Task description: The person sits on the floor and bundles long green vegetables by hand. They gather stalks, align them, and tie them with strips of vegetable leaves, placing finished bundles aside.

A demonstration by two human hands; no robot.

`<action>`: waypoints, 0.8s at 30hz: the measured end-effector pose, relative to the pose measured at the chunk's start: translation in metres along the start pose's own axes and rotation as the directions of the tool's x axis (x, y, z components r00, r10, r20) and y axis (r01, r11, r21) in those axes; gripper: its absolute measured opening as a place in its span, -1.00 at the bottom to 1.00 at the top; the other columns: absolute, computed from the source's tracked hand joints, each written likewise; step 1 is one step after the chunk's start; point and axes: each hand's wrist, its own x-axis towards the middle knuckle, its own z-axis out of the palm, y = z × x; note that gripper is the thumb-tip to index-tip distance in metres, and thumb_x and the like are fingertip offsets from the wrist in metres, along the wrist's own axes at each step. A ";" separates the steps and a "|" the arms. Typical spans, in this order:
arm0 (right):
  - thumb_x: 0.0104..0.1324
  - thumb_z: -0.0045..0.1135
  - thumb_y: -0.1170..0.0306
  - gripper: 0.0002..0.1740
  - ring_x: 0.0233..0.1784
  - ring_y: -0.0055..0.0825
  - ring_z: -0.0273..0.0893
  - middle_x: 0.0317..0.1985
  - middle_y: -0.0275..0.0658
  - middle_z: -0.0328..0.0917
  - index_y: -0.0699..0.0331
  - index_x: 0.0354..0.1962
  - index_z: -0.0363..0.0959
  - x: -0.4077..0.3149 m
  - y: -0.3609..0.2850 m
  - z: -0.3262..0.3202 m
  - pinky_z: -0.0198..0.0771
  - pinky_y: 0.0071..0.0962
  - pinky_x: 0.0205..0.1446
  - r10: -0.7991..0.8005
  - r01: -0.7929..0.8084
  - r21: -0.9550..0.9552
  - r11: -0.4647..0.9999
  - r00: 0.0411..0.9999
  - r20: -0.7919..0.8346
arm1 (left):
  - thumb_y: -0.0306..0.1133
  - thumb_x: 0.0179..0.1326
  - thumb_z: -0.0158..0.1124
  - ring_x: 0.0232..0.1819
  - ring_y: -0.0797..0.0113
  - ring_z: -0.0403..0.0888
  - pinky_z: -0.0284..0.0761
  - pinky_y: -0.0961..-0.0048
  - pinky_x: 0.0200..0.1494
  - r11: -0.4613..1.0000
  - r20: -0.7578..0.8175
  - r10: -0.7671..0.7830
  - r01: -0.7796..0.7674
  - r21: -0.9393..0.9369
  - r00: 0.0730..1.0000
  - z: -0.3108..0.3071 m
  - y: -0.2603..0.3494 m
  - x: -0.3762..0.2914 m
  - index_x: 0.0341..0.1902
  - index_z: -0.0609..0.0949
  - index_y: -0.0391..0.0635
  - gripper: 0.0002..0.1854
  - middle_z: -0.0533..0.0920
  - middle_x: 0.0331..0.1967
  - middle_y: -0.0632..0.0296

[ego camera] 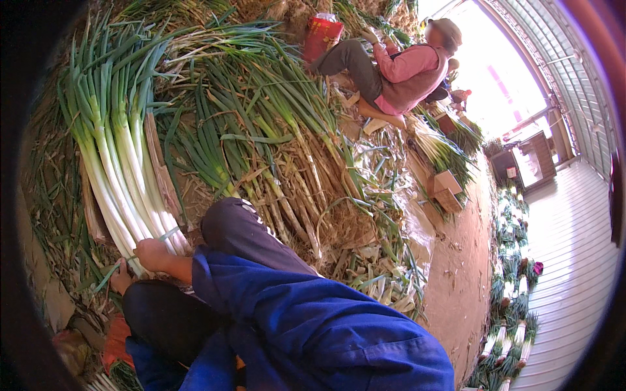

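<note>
A bundle of long green onions [124, 161] lies in front of me, white stalk ends towards me and green leaves pointing away. Around the stalks near their base runs a green tie strip [170, 233]. My right hand [154, 254] presses on the stalks and grips the strip at the bundle's near side. Lower down, my left hand [121, 278] pinches a loose end of the strip beside the stalk bases. Wooden boards [159, 166] stand upright along both sides of the bundle. My fingers partly hide where the strip crosses.
Untrimmed green onions with dry roots [293, 195] lie heaped past my right knee. A person in a pink sleeve [415, 63] sits beyond, near a red bag [323, 36]. Tied bundles [508, 293] line the wall at far right. Loose leaves [58, 210] litter the ground at left.
</note>
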 end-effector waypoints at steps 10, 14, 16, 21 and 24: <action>0.19 -0.01 0.26 -0.76 -0.32 -0.33 0.57 -0.42 -0.29 0.61 0.17 -0.37 0.59 0.028 0.071 0.036 0.36 -0.28 -0.36 -0.148 0.182 -0.407 0.895 0.982 0.114 | 0.15 0.09 0.22 -0.64 0.19 0.37 0.28 0.12 -0.49 0.917 0.062 0.129 -0.143 0.372 0.990 0.032 -0.054 0.027 -0.45 0.57 -0.39 -0.35 0.51 -0.67 0.11; 0.18 -0.04 0.33 -0.79 -0.31 -0.30 0.50 -0.41 -0.20 0.53 0.22 -0.35 0.53 0.043 0.079 0.020 0.35 -0.31 -0.26 -0.157 0.151 -0.320 0.935 0.988 0.007 | -0.08 0.10 0.24 -0.40 0.23 0.47 0.37 0.28 -0.30 0.968 0.139 0.187 -0.159 -0.195 0.972 0.053 -0.030 0.012 -0.29 0.57 -0.39 -0.53 0.58 -0.40 0.11; 0.20 -0.07 0.35 -0.79 -0.31 -0.30 0.46 -0.39 -0.17 0.49 0.26 -0.34 0.50 0.036 0.052 0.014 0.34 -0.32 -0.24 -0.449 0.419 -0.208 0.884 0.883 -0.133 | -0.23 0.11 0.25 -0.29 0.26 0.51 0.41 0.37 -0.23 0.933 0.138 0.218 -0.165 -0.319 0.966 0.014 -0.016 0.000 -0.21 0.56 -0.38 -0.62 0.60 -0.28 0.13; 0.36 -0.18 0.28 -0.67 -0.41 -0.49 0.34 -0.45 -0.21 0.41 0.37 -0.38 0.44 0.007 0.000 -0.038 0.30 -0.51 -0.28 -0.184 0.138 0.484 0.864 0.982 0.049 | -0.17 0.03 0.32 -0.49 0.44 0.44 0.35 0.42 -0.43 0.945 0.302 -0.167 0.240 -0.222 0.938 0.012 0.038 -0.033 -0.38 0.64 -0.29 -0.66 0.58 -0.50 0.27; 0.38 -0.13 0.15 -0.60 -0.40 -0.48 0.40 -0.48 -0.24 0.43 0.36 -0.31 0.44 0.036 -0.028 -0.027 0.35 -0.46 -0.31 -0.195 0.003 0.521 0.854 0.929 0.315 | -0.28 0.08 0.30 -0.49 0.49 0.41 0.33 0.48 -0.43 0.832 0.246 -0.048 0.175 -0.527 0.968 0.011 0.011 -0.019 -0.34 0.67 -0.24 -0.76 0.60 -0.49 0.29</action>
